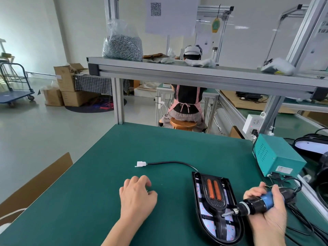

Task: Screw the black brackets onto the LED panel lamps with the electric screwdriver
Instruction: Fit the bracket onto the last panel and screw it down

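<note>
An LED panel lamp [199, 203] with a black rim lies back-up on the green mat [106, 174], right of centre. A black bracket [215, 204] with two orange strips sits on it. My right hand [268, 213] grips the electric screwdriver [255, 205], blue and black, held level with its bit pointing left over the bracket's narrow lower part. My left hand [137, 197] rests palm down on the mat left of the lamp, fingers curled over something small that I cannot make out. The lamp's black cable ends in a white connector [141, 164].
A teal power box [276, 157] stands at the right edge with cables trailing to the screwdriver. More black lamp housings [312, 144] lie beyond it. A cardboard sheet [35, 181] leans at the left edge. An overhead shelf holds a bag of screws [122, 45]. A person [188, 96] sits ahead.
</note>
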Available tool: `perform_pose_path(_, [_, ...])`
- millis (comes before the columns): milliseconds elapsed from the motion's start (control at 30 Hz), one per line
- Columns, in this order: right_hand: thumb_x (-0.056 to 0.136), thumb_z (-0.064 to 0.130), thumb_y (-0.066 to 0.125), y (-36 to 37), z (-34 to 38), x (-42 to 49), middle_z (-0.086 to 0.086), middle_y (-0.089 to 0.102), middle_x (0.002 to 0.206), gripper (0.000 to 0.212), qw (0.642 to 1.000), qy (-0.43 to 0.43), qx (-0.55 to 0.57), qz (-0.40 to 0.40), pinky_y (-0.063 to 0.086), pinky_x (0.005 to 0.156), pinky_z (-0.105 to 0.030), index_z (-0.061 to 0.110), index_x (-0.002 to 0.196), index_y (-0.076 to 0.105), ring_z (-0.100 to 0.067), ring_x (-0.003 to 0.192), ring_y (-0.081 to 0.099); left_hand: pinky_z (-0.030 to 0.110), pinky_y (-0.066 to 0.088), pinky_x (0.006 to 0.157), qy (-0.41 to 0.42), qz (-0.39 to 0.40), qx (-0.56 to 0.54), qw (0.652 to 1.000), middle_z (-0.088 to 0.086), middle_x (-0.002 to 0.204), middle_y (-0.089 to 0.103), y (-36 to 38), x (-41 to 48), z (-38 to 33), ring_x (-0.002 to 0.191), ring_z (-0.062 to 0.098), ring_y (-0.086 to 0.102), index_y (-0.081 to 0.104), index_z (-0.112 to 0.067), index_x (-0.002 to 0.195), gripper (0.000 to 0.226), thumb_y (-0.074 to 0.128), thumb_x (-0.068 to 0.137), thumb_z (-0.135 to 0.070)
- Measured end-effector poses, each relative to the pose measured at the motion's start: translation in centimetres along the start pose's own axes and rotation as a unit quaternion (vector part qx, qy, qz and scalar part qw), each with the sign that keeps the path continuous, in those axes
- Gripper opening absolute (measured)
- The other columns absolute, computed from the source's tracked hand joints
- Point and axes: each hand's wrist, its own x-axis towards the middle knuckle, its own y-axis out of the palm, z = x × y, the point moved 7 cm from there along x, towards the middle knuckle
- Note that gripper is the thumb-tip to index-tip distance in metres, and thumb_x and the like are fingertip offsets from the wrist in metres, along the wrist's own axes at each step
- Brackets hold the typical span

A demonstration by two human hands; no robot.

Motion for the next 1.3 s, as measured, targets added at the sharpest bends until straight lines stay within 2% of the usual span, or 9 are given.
perform_pose_path(333, [0.098,0.043,0.060,0.4,-0.1,-0.1,0.013,0.048,0.069,0.026,1.000,0.015,0.006,-0.017,0.041,0.069,-0.013,0.017,0.094,0.059,0.000,0.062,0.047,0.030,0.032,0.074,0.047,-0.032,0.014,0.998,-0.011,0.075,0.048,-0.3,-0.4,-0.3,0.081,0.018,0.044,0.053,-0.023,0.071,0.014,0.062,0.081,-0.017])
perform_pose_path(500, [0.096,0.041,0.063,0.3,0.0,-0.1,0.011,0.049,0.071,0.025,0.999,0.023,0.013,-0.018,0.042,0.068,-0.013,0.016,0.096,0.060,-0.001,0.061,0.048,0.032,0.037,0.078,0.065,-0.031,0.014,0.997,-0.009,0.077,0.051,-0.3,-0.6,-0.4,0.080,0.020,0.046,0.054,-0.020,0.074,0.017,0.065,0.087,-0.016])
perform_pose_path(767, [0.097,0.039,0.061,0.4,0.2,-0.1,0.010,0.048,0.072,0.025,1.000,0.021,0.014,-0.013,0.044,0.063,-0.012,0.014,0.097,0.060,-0.001,0.060,0.050,0.032,0.038,0.067,0.082,-0.085,-0.125,0.985,-0.007,0.068,0.054,-1.8,-1.4,-1.6,0.074,0.018,0.049,0.050,-0.017,0.083,0.019,0.057,0.097,-0.007])
perform_pose_path(867, [0.098,0.039,0.061,0.4,0.1,0.0,0.010,0.049,0.073,0.025,1.000,0.022,0.014,-0.012,0.045,0.060,-0.012,0.014,0.098,0.060,-0.001,0.059,0.051,0.025,0.043,0.077,0.087,-0.064,-0.206,0.973,-0.014,0.085,0.064,-1.9,-2.1,-3.7,0.090,0.008,0.057,0.067,-0.022,0.103,0.019,0.056,0.098,-0.008])
perform_pose_path(967, [0.096,0.041,0.062,0.4,0.0,0.0,0.010,0.049,0.073,0.027,0.999,0.029,0.018,-0.009,0.045,0.059,-0.012,0.014,0.098,0.060,-0.001,0.059,0.050,0.013,0.043,0.068,0.083,-0.003,-0.267,0.960,-0.015,0.081,0.069,-1.5,-2.8,-6.3,0.080,-0.004,0.059,0.072,-0.030,0.094,0.026,0.056,0.098,-0.010])
perform_pose_path(1033, [0.086,0.041,0.071,0.6,-0.1,-0.1,0.011,0.049,0.073,0.032,0.999,0.035,0.022,0.000,0.045,0.061,-0.011,0.014,0.099,0.060,-0.001,0.060,0.049,0.013,0.043,0.062,0.090,0.040,-0.287,0.953,-0.017,0.075,0.070,-1.1,-3.4,-8.2,0.072,-0.002,0.060,0.070,-0.031,0.085,0.027,0.057,0.098,-0.011])
perform_pose_path(1133, [0.046,0.033,0.096,0.9,0.2,0.0,0.008,0.051,0.075,0.070,0.999,0.024,0.039,0.016,0.043,0.069,-0.013,0.010,0.101,0.060,-0.002,0.065,0.049,0.015,0.048,0.070,0.126,0.093,-0.300,0.941,-0.019,0.077,0.070,-0.4,-5.0,-11.3,0.077,0.002,0.064,0.065,-0.029,0.082,0.026,0.055,0.098,-0.011])
perform_pose_path(1167, [0.045,0.034,0.096,1.0,0.2,-0.1,0.007,0.051,0.076,0.073,0.999,0.022,0.046,0.019,0.043,0.070,-0.013,0.009,0.102,0.059,-0.003,0.066,0.049,0.018,0.050,0.073,0.135,0.109,-0.305,0.937,-0.016,0.077,0.071,-0.1,-5.6,-12.2,0.076,0.004,0.064,0.064,-0.028,0.082,0.025,0.054,0.099,-0.012])
perform_pose_path(1300, [0.090,0.048,0.065,0.5,0.3,0.0,0.003,0.051,0.080,0.046,0.998,0.024,0.059,0.016,0.040,0.079,-0.016,0.006,0.105,0.056,-0.006,0.073,0.048,0.018,0.048,0.071,0.156,0.144,-0.316,0.925,-0.010,0.070,0.067,1.0,-7.4,-14.2,0.069,0.003,0.058,0.061,-0.024,0.083,0.019,0.055,0.099,-0.016])
